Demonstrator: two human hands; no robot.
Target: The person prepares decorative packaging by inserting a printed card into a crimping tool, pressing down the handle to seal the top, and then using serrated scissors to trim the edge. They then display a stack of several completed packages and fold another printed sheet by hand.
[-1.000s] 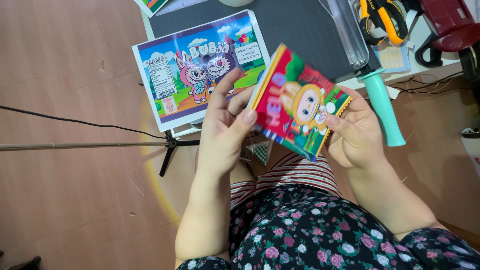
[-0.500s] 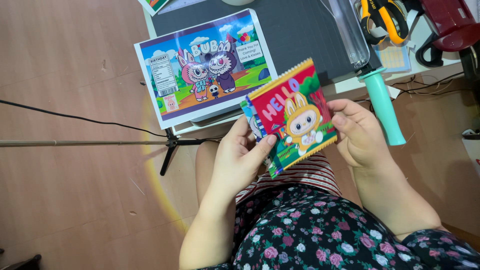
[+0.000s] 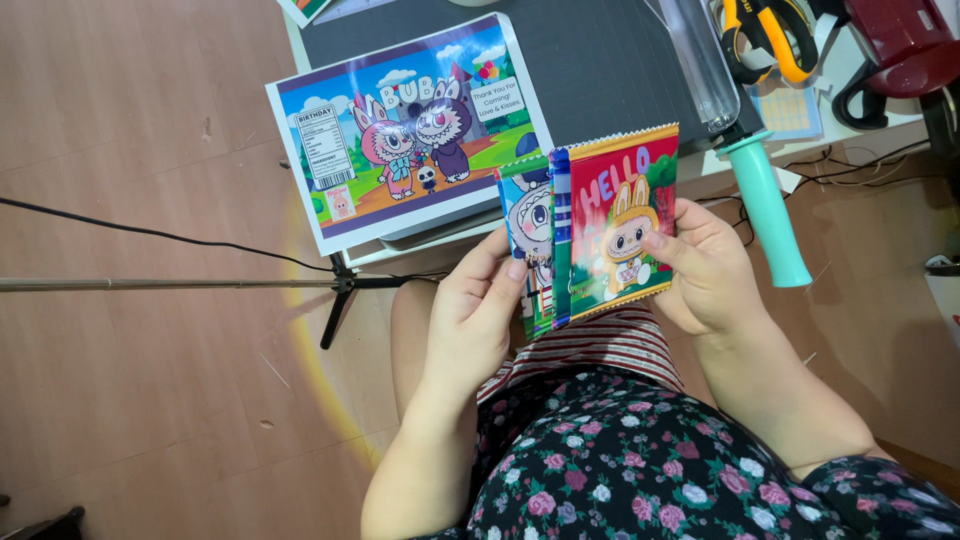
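A glossy foil-like snack packet (image 3: 612, 225) is catching light, beside a smooth printed paper sheet (image 3: 400, 130), above a matt wooden floor (image 3: 150, 400).

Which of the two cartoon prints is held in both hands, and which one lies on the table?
The folded red pouch is held by both hands; the larger flat printed sheet lies untouched on the table edge.

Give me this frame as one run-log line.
left hand: holds folded cartoon wrapper, left edge | right hand: grips its right edge, thumb on front | wrapper: upright, over lap | flat printed sheet: on table edge behind
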